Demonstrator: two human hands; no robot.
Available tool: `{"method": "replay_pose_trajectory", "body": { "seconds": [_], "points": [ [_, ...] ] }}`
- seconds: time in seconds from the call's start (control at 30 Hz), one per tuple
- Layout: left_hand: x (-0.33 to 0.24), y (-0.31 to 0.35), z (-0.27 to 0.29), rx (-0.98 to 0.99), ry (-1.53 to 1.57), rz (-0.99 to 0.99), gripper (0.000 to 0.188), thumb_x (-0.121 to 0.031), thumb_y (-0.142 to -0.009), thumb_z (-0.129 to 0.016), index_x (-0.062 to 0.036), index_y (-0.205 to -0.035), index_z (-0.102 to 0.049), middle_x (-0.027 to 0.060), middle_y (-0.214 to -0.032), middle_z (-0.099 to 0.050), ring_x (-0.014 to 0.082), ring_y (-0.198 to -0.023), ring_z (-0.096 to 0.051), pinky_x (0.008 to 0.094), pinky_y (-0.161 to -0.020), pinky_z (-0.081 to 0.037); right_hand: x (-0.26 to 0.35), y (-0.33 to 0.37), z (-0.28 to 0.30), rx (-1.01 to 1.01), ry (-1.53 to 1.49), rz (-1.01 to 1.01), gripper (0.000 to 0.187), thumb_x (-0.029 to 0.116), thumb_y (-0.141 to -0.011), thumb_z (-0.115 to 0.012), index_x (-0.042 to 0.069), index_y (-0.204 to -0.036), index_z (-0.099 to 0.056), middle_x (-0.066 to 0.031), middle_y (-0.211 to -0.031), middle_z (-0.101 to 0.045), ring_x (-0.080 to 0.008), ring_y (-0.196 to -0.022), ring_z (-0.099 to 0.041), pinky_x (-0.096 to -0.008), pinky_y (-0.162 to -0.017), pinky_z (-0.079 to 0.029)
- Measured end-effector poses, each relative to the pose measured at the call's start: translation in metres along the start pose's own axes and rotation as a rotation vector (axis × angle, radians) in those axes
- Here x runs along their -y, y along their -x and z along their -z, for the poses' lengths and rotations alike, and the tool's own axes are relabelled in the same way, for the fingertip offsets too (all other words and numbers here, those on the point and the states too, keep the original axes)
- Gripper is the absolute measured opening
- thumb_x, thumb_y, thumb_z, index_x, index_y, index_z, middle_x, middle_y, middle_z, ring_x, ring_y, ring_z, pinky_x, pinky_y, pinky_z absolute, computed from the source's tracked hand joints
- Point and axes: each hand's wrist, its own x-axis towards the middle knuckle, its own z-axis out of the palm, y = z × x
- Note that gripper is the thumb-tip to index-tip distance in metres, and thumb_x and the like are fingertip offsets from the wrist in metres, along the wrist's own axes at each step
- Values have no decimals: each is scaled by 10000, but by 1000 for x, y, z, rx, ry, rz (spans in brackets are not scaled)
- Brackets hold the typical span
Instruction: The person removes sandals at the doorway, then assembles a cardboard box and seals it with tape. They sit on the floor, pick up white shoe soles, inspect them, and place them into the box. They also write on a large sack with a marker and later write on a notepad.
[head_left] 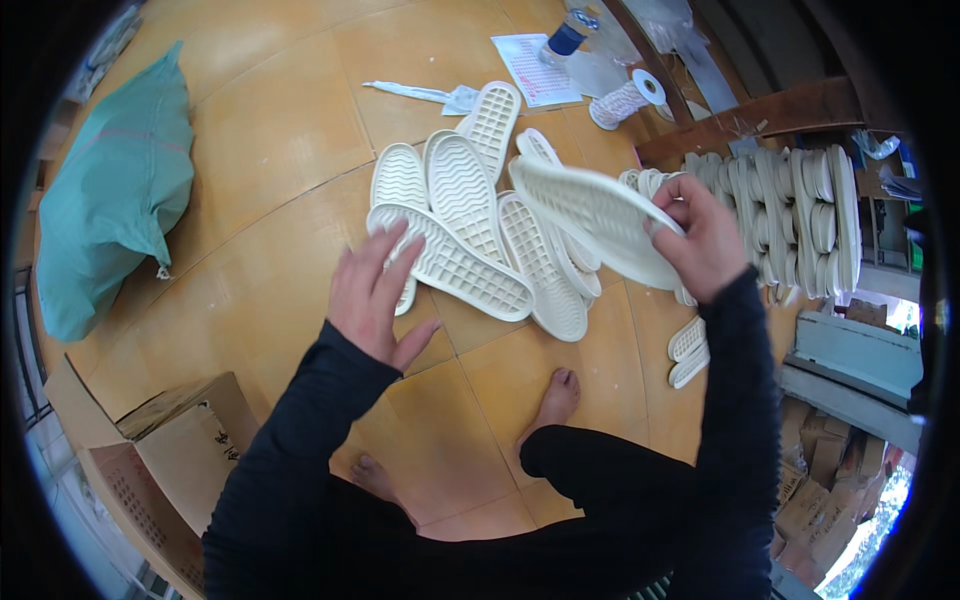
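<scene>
A white shoe sole (600, 222) is pinched at one end by my right hand (705, 240), raised and tilted above the pile. My left hand (370, 290) has its fingers spread, close to the near end of another white sole (465, 265) that lies ridged side up; whether the fingertips touch it I cannot tell. Several more soles lie overlapped on the floor, one with a wavy tread (463, 190) and one with a grid of hollows (545, 270). The raised sole hides part of the pile beneath it.
Stacked soles (780, 215) stand at the right, with a small pair (688, 352) nearer me. At the back are a cord spool (625, 103), a bottle (570, 38) and a printed sheet (535, 72). A green sack (120, 190) and an open cardboard box (185, 450) stand left.
</scene>
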Motion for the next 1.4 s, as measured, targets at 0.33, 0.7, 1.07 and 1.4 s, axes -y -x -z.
{"method": "replay_pose_trajectory", "body": {
  "seconds": [0.33,0.7,1.07,1.4],
  "points": [
    [62,67,-39,249,761,877,270,-252,-881,-626,6,-933,-684,92,-706,-655,138,-658,-596,306,-636,-489,23,-65,-135,87,-250,-78,338,227,-852,-672,21,-1114,-613,-149,-918,-677,-208,-856,-649,-308,-792,-503],
    [206,150,-9,84,-175,977,487,-275,-840,-624,56,-1194,-575,233,-1019,-658,307,-939,-640,372,-854,-491,-36,35,-299,297,-110,-222,434,287,-859,-668,26,-1195,-583,-175,-894,-649,-305,-820,-638,-376,-766,-500],
    [83,97,-54,711,81,683,489,-381,-853,-643,5,-1154,-621,162,-988,-696,263,-837,-692,351,-794,-540,-55,-6,-297,-277,301,-59,474,257,-795,-709,25,-1183,-563,-172,-1101,-521,-340,-1011,-546,-439,-871,-448],
    [73,95,-68,319,962,997,492,-310,-868,-637,-6,-1247,-558,156,-1063,-663,214,-939,-649,332,-829,-512,-7,14,-286,-124,258,267,143,130,-703,-677,66,-696,-549,-112,-715,-568,-328,-726,-560,-457,-678,-412]
  ]
}}
